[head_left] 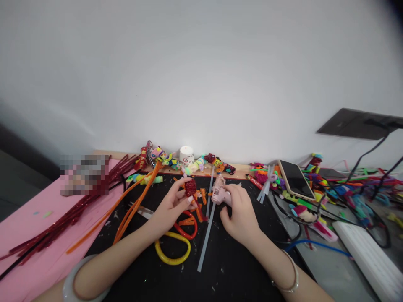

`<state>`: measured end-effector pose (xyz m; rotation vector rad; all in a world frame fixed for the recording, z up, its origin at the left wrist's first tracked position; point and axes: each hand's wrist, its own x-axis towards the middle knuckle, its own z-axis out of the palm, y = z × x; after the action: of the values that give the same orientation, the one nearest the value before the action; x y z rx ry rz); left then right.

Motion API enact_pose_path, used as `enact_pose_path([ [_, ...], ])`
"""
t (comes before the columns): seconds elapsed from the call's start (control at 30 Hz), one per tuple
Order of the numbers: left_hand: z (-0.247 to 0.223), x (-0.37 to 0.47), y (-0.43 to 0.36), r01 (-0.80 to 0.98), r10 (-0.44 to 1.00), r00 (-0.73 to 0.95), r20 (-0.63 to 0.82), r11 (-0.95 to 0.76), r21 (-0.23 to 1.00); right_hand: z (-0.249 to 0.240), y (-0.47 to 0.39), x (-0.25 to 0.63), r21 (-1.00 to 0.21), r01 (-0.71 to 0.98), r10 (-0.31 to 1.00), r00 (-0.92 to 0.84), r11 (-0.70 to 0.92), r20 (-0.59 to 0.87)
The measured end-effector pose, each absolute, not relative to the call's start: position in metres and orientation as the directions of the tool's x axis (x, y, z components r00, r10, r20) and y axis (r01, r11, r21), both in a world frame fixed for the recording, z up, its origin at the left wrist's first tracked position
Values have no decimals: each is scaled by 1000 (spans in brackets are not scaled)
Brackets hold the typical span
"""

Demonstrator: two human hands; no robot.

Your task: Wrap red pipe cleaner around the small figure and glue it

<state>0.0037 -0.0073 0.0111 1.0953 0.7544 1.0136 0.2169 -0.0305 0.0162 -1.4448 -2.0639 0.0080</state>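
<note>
My left hand (pixel 176 205) is closed on a small dark red pipe-cleaner piece (pixel 190 187), pinched between thumb and fingers above the black mat (pixel 245 268). Just to the right, my right hand (pixel 241 209) grips a pale pink hot glue gun (pixel 219 193). A long translucent glue stick (pixel 205 247) sticks out of it towards me. Under and beside my left hand lie scissors with a yellow handle loop (pixel 172 261) and a red loop (pixel 195 233). Short orange pipe-cleaner bits (pixel 201 197) are between the hands, partly hidden.
Dark red tinsel stems (pixel 63 216) and orange pipe cleaners (pixel 134 214) lie at left. Finished-looking colourful figures and a white cup (pixel 186 155) line the back. At right are a phone (pixel 296 179), a white power strip (pixel 368 256), cables and heaped pipe cleaners.
</note>
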Motion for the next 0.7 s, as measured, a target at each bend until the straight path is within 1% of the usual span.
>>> enact_pose_path([
  [0.13, 12, 3, -7, -292, 930, 365, -42, 157, 943, 10, -25, 219, -264, 932, 909, -129, 247, 396],
  [0.37, 10, 4, -4, -346, 943, 330, -46, 166, 924, 2, -21, 220, -179, 982, 953, 2, 55, 303],
  [0.57, 14, 2, -4, -362, 931, 354, -94, 229, 903, 6, -19, 217, -121, 993, 976, 33, -6, 216],
  [0.7, 18, 2, -4, -367, 919, 377, -119, 266, 891, 8, -17, 217, -145, 989, 977, 27, 4, 213],
])
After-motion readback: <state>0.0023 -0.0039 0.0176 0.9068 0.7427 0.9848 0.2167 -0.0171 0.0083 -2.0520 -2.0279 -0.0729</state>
